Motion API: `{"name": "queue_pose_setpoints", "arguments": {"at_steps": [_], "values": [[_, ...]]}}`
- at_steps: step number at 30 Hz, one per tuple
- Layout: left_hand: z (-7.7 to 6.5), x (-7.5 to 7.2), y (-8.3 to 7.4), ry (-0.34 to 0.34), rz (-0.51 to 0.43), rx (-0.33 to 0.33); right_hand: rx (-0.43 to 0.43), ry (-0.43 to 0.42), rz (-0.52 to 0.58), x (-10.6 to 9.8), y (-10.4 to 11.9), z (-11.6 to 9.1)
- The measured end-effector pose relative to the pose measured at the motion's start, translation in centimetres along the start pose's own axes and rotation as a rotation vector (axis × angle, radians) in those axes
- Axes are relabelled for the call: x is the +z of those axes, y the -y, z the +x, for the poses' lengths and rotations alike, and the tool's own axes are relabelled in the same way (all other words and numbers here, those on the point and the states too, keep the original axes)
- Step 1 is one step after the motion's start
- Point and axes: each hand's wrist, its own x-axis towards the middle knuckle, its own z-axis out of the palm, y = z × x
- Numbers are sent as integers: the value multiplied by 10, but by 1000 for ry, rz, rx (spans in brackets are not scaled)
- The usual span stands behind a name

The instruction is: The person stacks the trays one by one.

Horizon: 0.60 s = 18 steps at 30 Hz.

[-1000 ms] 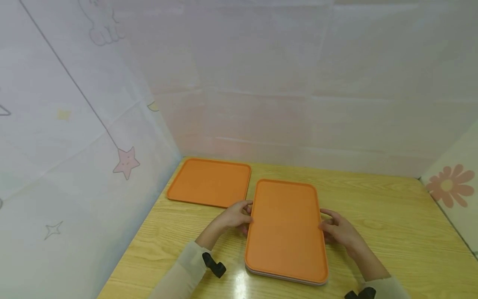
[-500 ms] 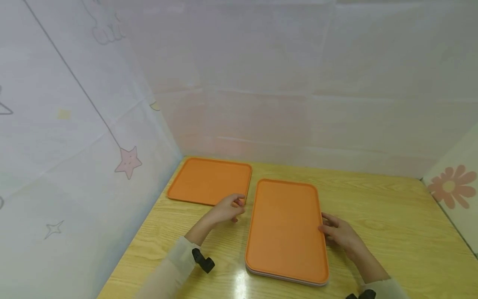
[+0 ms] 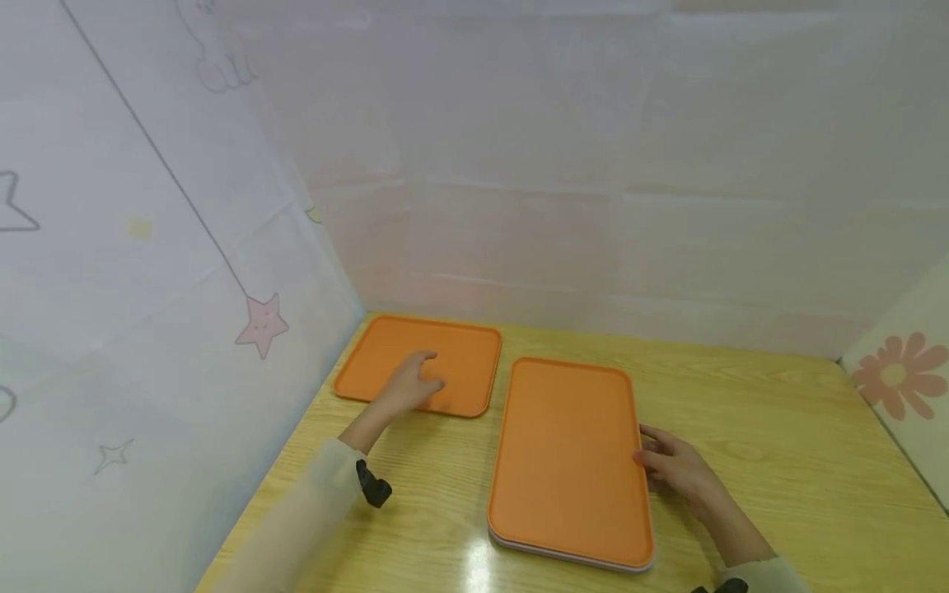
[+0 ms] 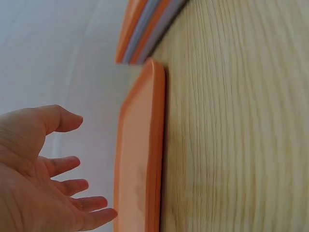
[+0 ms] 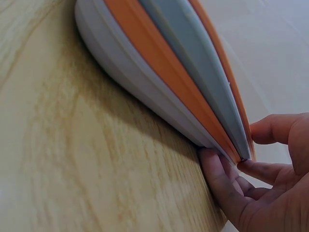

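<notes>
Near the middle of the table lies a stack of trays (image 3: 571, 461), orange on top, with grey and orange layers alternating below in the right wrist view. At its right edge my right hand (image 3: 680, 469) grips the stack; the thumb (image 5: 273, 129) is at the top rim and fingers are lower on the side. Another orange tray (image 3: 463, 354) lies flat at the back left. Above its front part hovers my left hand (image 3: 406, 385), thumb and fingers spread, holding nothing. In the left wrist view the left hand (image 4: 43, 169) is apart from that tray's rim.
The wooden table (image 3: 778, 445) extends right of the stack. A pale printed cloth wall (image 3: 504, 165) rises behind, and a cloth side wall (image 3: 170, 346) runs along the left edge. A narrow strip of table separates the stack from the back-left tray.
My left hand has left the stack's left edge and moved left and away from me, over the back-left tray. My right hand stays at the stack's right edge; the trays have not moved.
</notes>
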Motion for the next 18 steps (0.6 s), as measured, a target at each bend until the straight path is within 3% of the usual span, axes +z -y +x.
{"name": "queue_pose_setpoints", "arguments": {"at_steps": [7,13,18], "values": [[20,-21,26,-113,174,-30,-12,6,2,-2,-4,0],[29,-36,51,-155,304,-49,-25,4,15,-2,-6,-1],[38,-47,72,-163,375,-102,-36,6,23,-2,-5,-2]]}}
